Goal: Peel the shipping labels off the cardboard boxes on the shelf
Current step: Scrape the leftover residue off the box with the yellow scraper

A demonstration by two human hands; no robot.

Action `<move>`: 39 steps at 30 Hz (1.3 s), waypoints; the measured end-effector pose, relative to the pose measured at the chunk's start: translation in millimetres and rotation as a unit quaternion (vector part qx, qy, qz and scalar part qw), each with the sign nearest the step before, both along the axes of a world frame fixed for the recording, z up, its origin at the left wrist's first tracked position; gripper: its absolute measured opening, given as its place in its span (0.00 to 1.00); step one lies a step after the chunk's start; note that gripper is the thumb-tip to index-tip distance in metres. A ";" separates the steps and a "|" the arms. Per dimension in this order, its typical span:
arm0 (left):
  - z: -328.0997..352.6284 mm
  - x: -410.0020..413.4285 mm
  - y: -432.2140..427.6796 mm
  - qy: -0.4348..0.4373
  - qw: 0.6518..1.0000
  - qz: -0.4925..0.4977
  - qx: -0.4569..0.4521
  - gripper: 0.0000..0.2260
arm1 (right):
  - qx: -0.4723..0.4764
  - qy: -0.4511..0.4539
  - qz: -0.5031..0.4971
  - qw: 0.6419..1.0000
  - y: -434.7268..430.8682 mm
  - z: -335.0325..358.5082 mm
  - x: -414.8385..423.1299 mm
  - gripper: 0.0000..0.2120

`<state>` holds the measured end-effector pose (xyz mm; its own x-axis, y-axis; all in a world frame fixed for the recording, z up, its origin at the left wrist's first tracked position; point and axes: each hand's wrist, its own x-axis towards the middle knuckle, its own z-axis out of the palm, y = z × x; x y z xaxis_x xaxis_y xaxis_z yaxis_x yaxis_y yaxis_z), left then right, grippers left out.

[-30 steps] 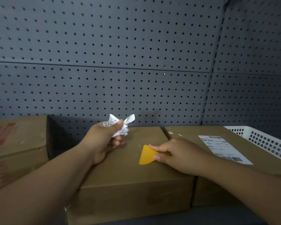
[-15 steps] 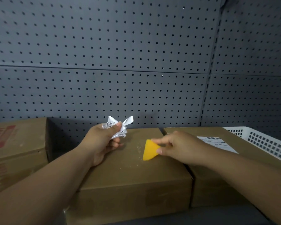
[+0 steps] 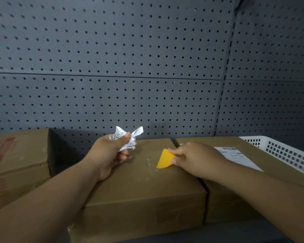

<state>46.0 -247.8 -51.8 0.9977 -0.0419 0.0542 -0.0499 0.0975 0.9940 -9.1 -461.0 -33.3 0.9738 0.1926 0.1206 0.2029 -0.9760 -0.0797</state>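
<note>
My left hand (image 3: 109,155) is closed around a crumpled white shipping label (image 3: 128,138), held just above the far left part of the middle cardboard box (image 3: 139,193). That box's top is bare, with small paper crumbs near its centre. My right hand (image 3: 195,159) grips a yellow plastic scraper (image 3: 164,159), its edge resting on the middle box's top right area. The right cardboard box (image 3: 223,199) carries a flat white shipping label (image 3: 235,157), partly hidden behind my right hand.
A larger cardboard box (image 3: 18,158) with red print stands at the left. A white perforated plastic basket (image 3: 288,155) sits at the far right beside the right box. A grey pegboard wall (image 3: 130,67) closes the back of the shelf.
My right hand lifted the scraper off the middle box, shifted it right, and now it rests lower on the box again. The left hand with the crumpled label stayed nearly still.
</note>
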 end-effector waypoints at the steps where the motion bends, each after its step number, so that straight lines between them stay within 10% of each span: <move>1: -0.2 -0.2 0.0 0.000 1.000 0.000 0.000 0.09 | -0.012 -0.001 -0.003 1.000 0.0 2.5 -0.8 0.21; 39: -1.6 3.0 2.4 -0.006 1.000 -0.019 -0.011 0.09 | -0.175 0.007 -0.019 0.984 22.1 13.8 9.8 0.18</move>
<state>49.0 -245.4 -53.4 0.9946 -0.0788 0.0677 -0.0579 0.1206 0.9910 0.8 -438.9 -19.5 0.9821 0.1840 0.0393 0.1677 -0.9508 0.2606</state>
